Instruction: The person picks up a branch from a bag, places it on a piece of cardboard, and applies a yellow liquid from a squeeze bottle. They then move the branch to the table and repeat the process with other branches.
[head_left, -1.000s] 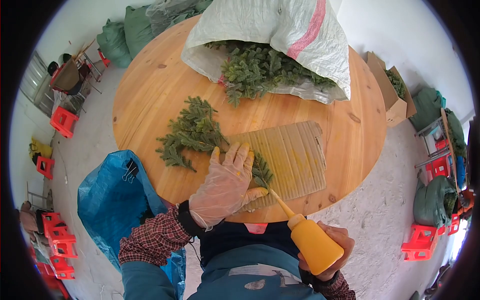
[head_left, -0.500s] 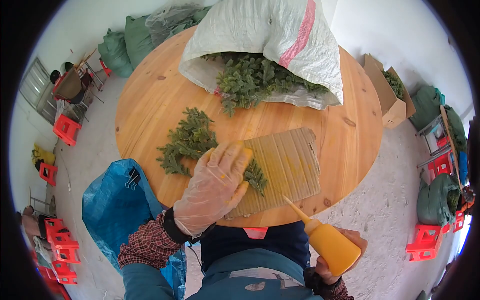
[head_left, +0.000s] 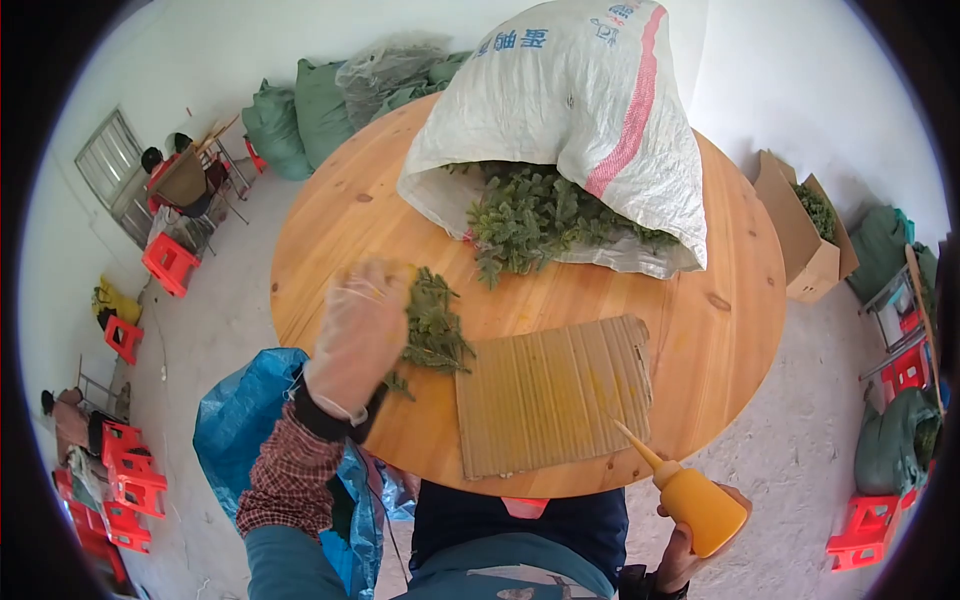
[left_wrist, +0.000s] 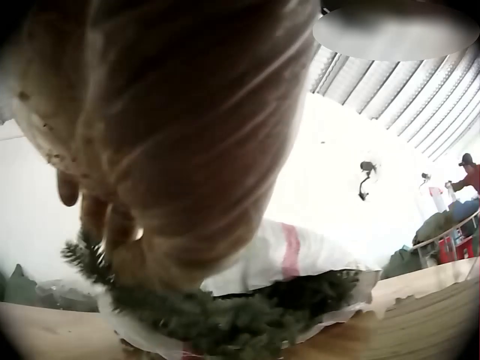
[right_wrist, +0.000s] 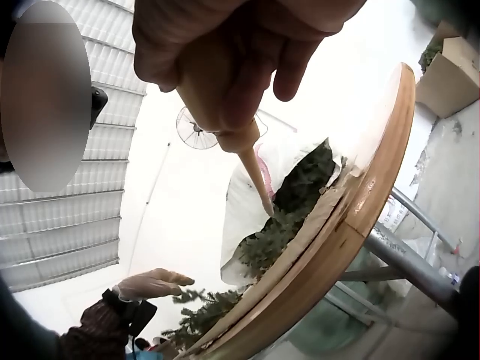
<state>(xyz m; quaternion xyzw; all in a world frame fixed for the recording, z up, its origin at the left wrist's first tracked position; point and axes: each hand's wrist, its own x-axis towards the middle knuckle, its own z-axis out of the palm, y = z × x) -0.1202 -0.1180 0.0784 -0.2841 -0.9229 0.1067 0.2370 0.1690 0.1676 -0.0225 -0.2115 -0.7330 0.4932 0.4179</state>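
Observation:
My gloved left hand (head_left: 360, 325), blurred in the head view, is over the left side of a pile of fir sprigs (head_left: 435, 325) and hides part of it. In the right wrist view that left hand (right_wrist: 154, 285) shows its fingers extended just above the greenery. My bare right hand (head_left: 690, 540) grips a yellow squeeze bottle (head_left: 703, 510). The bottle's long nozzle (head_left: 637, 443) points up and left, its tip overlapping the right part of a yellow-stained sheet of corrugated cardboard (head_left: 550, 400).
A white woven sack (head_left: 560, 110) full of fir greenery (head_left: 530, 220) lies at the back of the round wooden table (head_left: 350, 215). A blue bag (head_left: 235, 420) hangs at the near left edge. Red stools (head_left: 170, 263) and a cardboard box (head_left: 800, 240) stand around.
My left hand has moved left from the cardboard to the sprig pile. The small sprig is gone from the cardboard. The bottle has drawn back to the right. The head view has shifted.

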